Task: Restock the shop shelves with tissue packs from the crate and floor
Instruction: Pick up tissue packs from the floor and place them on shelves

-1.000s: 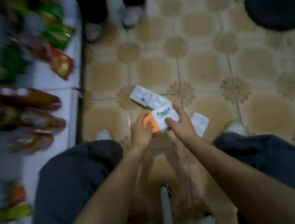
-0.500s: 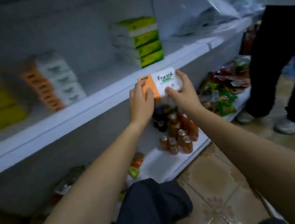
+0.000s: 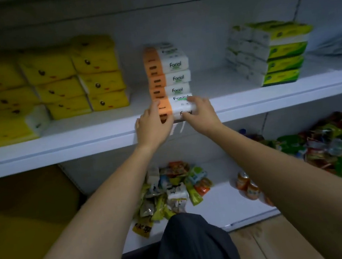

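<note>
An orange-and-white "Facial" tissue pack [image 3: 181, 104] sits at the front edge of the white upper shelf [image 3: 60, 139], held between both hands. My left hand [image 3: 153, 124] grips its orange end and my right hand [image 3: 201, 111] grips its white end. Directly behind it stands a stack of matching Facial packs [image 3: 167, 72]. Yellow tissue packs [image 3: 58, 82] with cartoon faces fill the shelf's left side. Green-and-white tissue packs [image 3: 272, 51] are stacked at the right. The crate and floor packs are out of view.
On the lower shelf [image 3: 221, 206] lie a heap of snack sachets [image 3: 170, 191], small orange bottles [image 3: 248, 186] and colourful snack bags [image 3: 338, 148]. A brown cardboard box [image 3: 22, 220] stands lower left. My dark trouser knee [image 3: 195, 241] is at bottom centre.
I lifted the Facial pack from the floor with both hands, turned to the shelving and brought it up and forward to the shelf edge, in front of the matching stack.
</note>
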